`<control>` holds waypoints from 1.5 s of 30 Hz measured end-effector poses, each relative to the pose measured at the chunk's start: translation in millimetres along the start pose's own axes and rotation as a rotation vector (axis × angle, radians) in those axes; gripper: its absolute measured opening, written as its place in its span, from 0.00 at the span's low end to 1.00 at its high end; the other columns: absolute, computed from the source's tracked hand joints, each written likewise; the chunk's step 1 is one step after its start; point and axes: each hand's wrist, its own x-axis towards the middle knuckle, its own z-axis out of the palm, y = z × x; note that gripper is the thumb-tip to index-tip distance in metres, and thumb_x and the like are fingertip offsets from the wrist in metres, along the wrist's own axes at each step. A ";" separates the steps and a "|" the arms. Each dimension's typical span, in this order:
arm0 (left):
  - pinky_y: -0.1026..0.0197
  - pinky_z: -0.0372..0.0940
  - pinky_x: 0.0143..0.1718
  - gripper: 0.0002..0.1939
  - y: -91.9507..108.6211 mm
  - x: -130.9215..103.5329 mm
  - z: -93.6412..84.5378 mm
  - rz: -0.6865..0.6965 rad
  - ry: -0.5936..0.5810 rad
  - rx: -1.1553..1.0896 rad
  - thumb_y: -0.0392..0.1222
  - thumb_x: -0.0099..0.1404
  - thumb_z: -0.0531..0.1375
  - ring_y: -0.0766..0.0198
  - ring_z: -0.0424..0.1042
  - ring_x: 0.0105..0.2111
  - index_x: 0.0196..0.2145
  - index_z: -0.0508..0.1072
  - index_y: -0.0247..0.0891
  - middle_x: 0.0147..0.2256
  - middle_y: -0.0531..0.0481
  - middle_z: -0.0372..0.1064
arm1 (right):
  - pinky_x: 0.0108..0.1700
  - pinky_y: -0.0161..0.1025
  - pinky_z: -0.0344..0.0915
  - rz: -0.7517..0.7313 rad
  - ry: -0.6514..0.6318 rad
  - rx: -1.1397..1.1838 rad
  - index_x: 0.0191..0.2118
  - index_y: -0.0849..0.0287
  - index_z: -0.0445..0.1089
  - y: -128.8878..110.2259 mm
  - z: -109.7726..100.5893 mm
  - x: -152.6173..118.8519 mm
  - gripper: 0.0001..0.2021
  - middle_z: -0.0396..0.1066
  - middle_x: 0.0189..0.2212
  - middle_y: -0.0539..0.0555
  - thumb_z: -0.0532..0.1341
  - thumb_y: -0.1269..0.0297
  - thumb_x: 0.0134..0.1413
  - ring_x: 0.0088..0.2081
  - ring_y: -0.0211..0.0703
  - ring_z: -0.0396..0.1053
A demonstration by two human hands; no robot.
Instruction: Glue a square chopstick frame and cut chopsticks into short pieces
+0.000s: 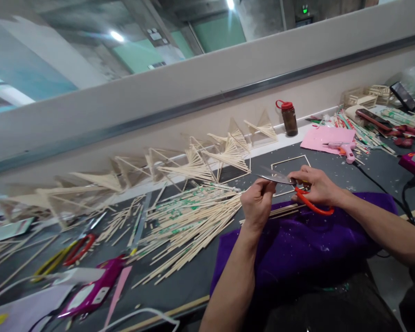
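Observation:
My right hand (313, 184) is wrapped round a pair of scissors with red handles (314, 203), whose blades reach left to my other hand. My left hand (257, 200) is closed in a pinch at the blade tips; what it holds is hidden. Beneath both hands a few thin wooden sticks (285, 210) lie at the edge of a purple cloth (297, 249). Just behind the hands a thin stick frame (289, 160) lies on the dark table. A large pile of sticks (197, 230) spreads out left of my left hand.
Twisted stick models (193, 161) line the wall. A brown bottle (289, 120) and a pink glue gun (344, 148) on a pink sheet (327, 137) stand at the back right. More scissors (79, 249) and a magenta power strip (98, 286) lie left. Cables cross the right side.

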 end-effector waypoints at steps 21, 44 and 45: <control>0.66 0.53 0.23 0.16 8.3 3.1 -21.4 -0.129 -0.221 -0.172 0.48 0.59 0.59 0.71 0.56 0.19 0.18 0.67 0.37 0.17 0.55 0.61 | 0.35 0.36 0.62 -0.109 -0.009 0.044 0.46 0.55 0.70 -0.8 -0.1 -4.1 0.20 0.62 0.32 0.49 0.68 0.62 0.45 0.31 0.37 0.61; 0.66 0.59 0.27 0.11 11.2 30.6 -17.5 0.020 -0.333 -0.048 0.43 0.62 0.57 0.66 0.67 0.23 0.29 0.76 0.38 0.22 0.52 0.71 | 0.35 0.41 0.66 0.001 0.048 0.037 0.49 0.51 0.67 10.9 9.7 -4.5 0.21 0.63 0.32 0.50 0.67 0.62 0.46 0.31 0.41 0.65; 0.66 0.59 0.27 0.11 11.4 32.2 -17.8 0.037 -0.345 -0.027 0.43 0.63 0.57 0.66 0.67 0.23 0.29 0.76 0.38 0.21 0.52 0.71 | 0.35 0.41 0.66 0.006 0.045 0.036 0.49 0.51 0.67 11.8 9.9 -4.4 0.21 0.63 0.33 0.50 0.67 0.63 0.46 0.31 0.42 0.65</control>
